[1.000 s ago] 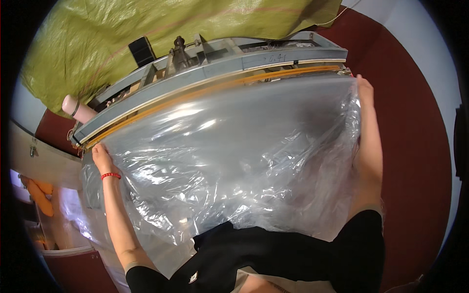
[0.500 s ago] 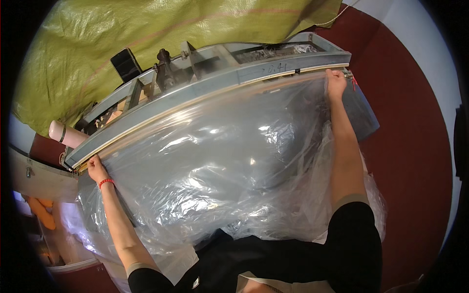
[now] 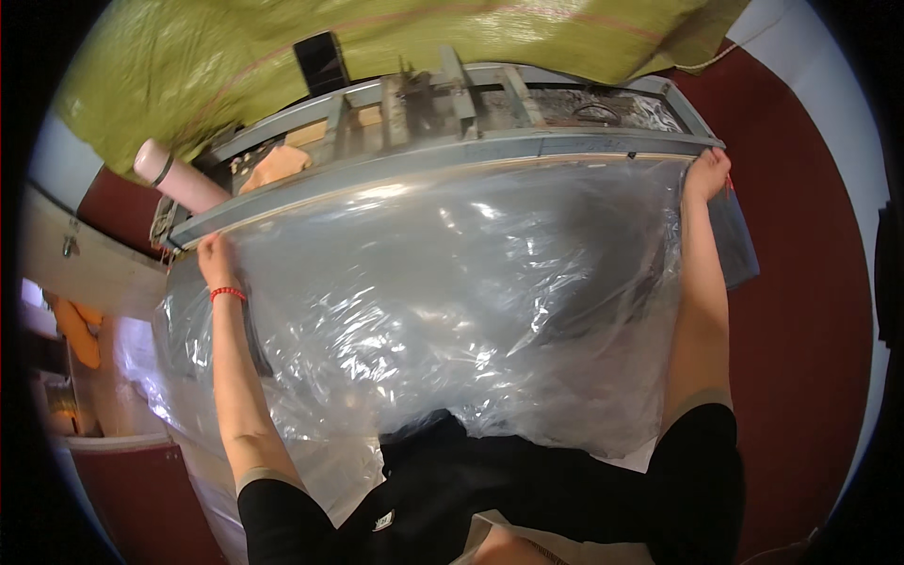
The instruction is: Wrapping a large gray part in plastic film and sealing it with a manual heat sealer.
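Observation:
A wide sheet of clear plastic film [image 3: 424, 273] spreads between my hands, shiny and wrinkled, and hangs down to my body. Its far edge lies along the front bar [image 3: 405, 175] of a long grey metal frame. My left hand [image 3: 216, 262], below a red bead bracelet, is closed on the film's left corner by the bar's left end. At the bar's right end, my right hand [image 3: 708, 174] pinches the other corner. The fingertips of both hands are partly hidden.
Behind the bar, the metal frame holds crosspieces and an orange cloth [image 3: 278, 168]. A pink bottle [image 3: 181, 177] leans at its left, and a dark phone [image 3: 321, 64] stands at the back. A yellow-green woven sheet [image 3: 424, 42] hangs beyond. Dark red floor [image 3: 800, 311] lies to the right.
My view has turned, so the frame and bar now look more level and lie further right. Both hands keep hold of the film's corners; its folds have shifted.

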A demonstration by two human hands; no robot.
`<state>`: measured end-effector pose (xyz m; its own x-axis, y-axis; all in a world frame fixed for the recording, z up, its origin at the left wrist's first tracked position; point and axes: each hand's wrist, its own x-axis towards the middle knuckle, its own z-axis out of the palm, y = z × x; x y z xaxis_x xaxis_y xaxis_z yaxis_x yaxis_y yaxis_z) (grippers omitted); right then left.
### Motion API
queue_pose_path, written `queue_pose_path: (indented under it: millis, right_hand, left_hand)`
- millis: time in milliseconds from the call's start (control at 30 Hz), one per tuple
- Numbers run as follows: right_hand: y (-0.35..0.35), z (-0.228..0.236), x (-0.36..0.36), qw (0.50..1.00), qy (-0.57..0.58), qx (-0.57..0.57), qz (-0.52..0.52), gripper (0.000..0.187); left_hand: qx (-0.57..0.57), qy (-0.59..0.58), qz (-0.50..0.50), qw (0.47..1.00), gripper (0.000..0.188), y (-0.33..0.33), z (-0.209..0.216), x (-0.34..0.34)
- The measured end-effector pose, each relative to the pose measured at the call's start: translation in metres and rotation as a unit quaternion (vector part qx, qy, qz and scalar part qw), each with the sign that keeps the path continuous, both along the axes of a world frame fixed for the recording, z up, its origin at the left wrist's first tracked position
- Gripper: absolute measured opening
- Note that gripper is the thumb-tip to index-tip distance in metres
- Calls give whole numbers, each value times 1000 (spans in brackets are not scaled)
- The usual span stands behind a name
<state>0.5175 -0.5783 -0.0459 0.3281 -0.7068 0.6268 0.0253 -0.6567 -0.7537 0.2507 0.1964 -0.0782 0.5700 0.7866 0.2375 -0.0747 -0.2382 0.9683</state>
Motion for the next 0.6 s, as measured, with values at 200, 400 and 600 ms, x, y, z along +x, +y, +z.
queue_pose_path:
  millis: [200, 400, 600]
  right_hand:
    - [227, 84, -104, 819, -75, -286, 492, 15]
    - [316, 52, -170, 672, 9, -389, 629, 11]
    - [215, 16, -171, 760, 217, -121, 601, 16]
  left_hand:
    - [56, -102, -115, 987, 7, -71, 74, -78]
    - [48, -157, -30, 986, 8, -75, 84, -142]
    - [535, 273, -22, 800, 18, -74, 57, -180]
